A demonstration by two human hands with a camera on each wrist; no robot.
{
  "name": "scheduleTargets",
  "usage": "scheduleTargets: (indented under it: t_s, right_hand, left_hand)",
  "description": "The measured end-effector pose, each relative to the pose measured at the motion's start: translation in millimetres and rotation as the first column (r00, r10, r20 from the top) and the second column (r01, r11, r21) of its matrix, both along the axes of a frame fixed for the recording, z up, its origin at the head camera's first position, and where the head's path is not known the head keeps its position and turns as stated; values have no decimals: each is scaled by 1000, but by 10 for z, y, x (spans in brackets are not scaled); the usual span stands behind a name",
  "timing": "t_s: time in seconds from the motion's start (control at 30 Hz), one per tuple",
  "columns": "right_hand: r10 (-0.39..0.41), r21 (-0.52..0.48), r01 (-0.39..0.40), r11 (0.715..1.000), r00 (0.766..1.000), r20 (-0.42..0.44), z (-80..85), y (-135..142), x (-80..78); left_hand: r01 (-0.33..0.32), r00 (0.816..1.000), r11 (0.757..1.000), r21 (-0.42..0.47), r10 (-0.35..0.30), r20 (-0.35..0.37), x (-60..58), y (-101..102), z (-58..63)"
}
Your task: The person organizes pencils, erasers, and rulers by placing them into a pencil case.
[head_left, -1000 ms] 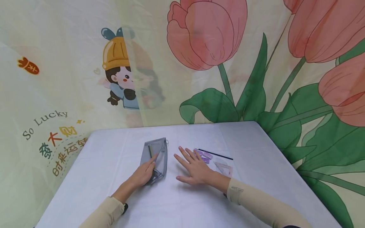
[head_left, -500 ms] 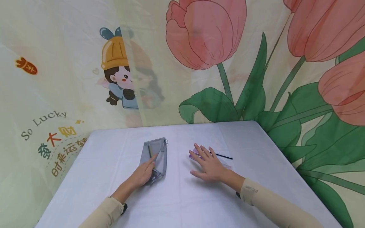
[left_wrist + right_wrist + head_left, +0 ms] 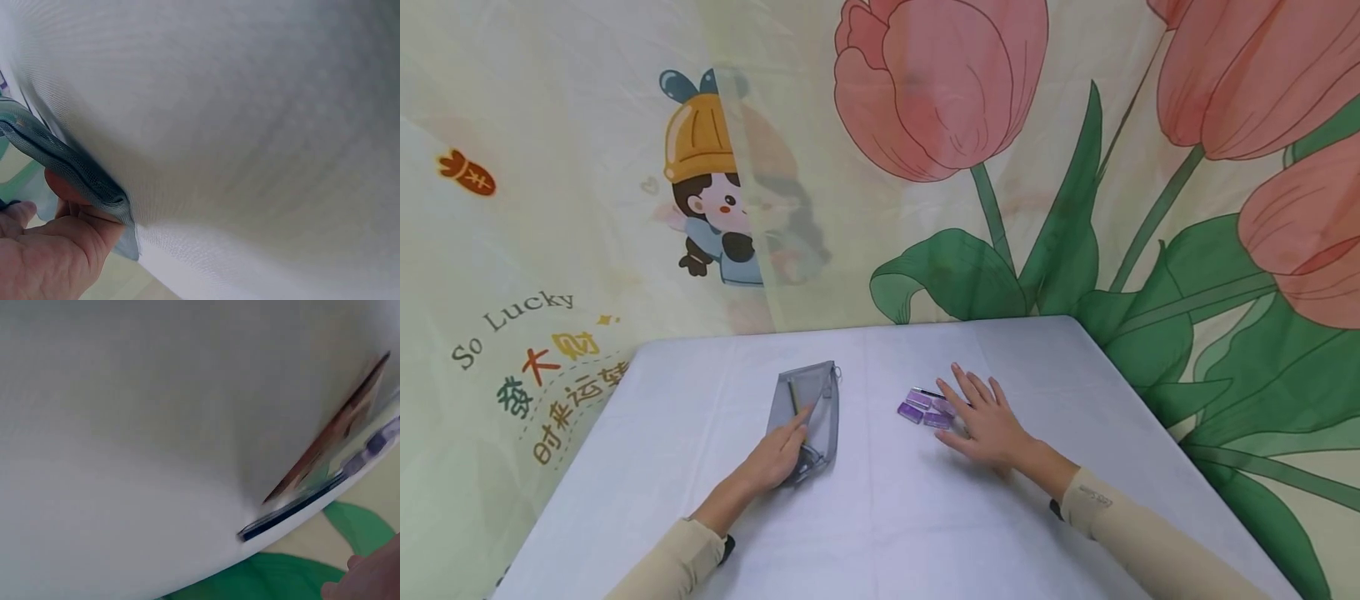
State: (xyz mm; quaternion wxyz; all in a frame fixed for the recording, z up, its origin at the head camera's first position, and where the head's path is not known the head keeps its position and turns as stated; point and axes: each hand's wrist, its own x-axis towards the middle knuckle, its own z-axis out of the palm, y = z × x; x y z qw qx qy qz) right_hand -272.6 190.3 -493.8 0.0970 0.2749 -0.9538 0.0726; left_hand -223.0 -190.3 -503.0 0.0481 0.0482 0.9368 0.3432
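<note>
My left hand (image 3: 775,458) holds the near left part of a grey mesh pencil case (image 3: 823,421), with the index finger lying along its top. A yellow-green stick (image 3: 793,398) shows through the mesh. Beside the zipped edge (image 3: 69,165), in the left wrist view, the thumb and curled fingers grip the case. With fingers spread, my right hand (image 3: 988,429) hovers over the objects at the right. Several small purple rectangular pieces (image 3: 937,420) show left of its fingertips. In the right wrist view lie a dark pencil (image 3: 290,512) and a blurred pinkish set square (image 3: 331,440); the hand hides most of both in the head view.
A white cloth (image 3: 700,433) covers the table. Its far edge meets a hanging backdrop (image 3: 805,300) printed with tulips and a cartoon figure. White cloth lies between the pencil case and the purple pieces.
My right hand has moved to the right, passing over the purple pieces, which now show again, and covering most of the pencil and set square. My left hand and the pencil case have stayed put.
</note>
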Motion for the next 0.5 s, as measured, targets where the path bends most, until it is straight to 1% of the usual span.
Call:
scheduleTargets:
  t_s: [0.13,0.37,0.5]
  right_hand:
    - [-47,-10,47,999,999,5,41,163,-78]
    - [-135,-84,139,987,989,56,105,472,-197]
    - [-159,-91,164,982,985,59,76,617,-246]
  left_hand:
    - [-2,1000,1000,13,2,6,5,2,-8]
    - [3,1000,1000,20,-3,8,6,6,-6]
    - [4,1000,1000,16,-4,8,6,8,3]
